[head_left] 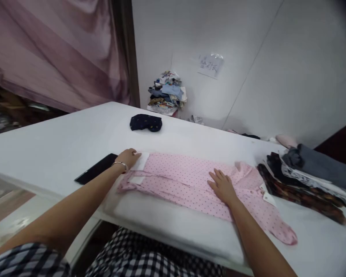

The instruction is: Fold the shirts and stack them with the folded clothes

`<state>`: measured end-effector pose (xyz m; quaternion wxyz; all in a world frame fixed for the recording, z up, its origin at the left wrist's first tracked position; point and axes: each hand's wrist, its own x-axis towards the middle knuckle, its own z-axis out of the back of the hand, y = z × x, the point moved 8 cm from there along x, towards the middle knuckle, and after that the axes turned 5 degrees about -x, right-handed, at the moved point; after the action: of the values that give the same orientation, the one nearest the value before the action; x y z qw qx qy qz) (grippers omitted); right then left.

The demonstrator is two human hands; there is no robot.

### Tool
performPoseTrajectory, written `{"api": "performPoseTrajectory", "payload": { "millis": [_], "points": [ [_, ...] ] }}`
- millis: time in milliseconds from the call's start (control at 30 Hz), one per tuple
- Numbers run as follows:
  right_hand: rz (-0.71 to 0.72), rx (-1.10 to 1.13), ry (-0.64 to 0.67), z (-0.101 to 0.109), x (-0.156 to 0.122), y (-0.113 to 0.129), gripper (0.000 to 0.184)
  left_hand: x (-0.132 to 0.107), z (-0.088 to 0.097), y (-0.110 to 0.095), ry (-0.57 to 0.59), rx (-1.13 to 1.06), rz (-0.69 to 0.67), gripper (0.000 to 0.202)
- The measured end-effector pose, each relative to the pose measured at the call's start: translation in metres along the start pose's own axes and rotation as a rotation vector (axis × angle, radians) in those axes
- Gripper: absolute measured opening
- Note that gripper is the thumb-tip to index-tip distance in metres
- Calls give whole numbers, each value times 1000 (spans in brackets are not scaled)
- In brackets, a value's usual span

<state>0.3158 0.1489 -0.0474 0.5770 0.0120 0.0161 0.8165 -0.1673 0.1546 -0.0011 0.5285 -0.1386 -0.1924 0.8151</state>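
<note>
A pink polka-dot baby garment (190,184) lies spread flat on the white table (60,146), one footed leg reaching toward the near right. My left hand (128,157) rests at the garment's left end on its white collar edge, fingers curled down over the cloth; a bracelet circles that wrist. My right hand (222,185) lies flat on the middle of the garment, fingers stretched out and slightly spread, holding nothing.
A black phone (96,174) lies left of the garment. A small dark cloth (145,122) sits farther back. Folded dark and grey clothes (308,175) are stacked at the right. A pile of clothes (167,93) leans in the wall corner. A pink curtain hangs at left.
</note>
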Motion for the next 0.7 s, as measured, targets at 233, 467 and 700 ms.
{"api": "performPoseTrajectory", "payload": {
  "millis": [233, 467, 700],
  "points": [
    [-8, 21, 2, 5, 1, 2, 61, -41, -7, 3, 21, 59, -6, 69],
    [-2, 28, -22, 0, 5, 0, 59, -56, -19, 2, -31, 60, 91, 74],
    [-92, 29, -111, -2, 5, -13, 58, -69, -5, -13, -73, 112, 72, 64]
  ]
}}
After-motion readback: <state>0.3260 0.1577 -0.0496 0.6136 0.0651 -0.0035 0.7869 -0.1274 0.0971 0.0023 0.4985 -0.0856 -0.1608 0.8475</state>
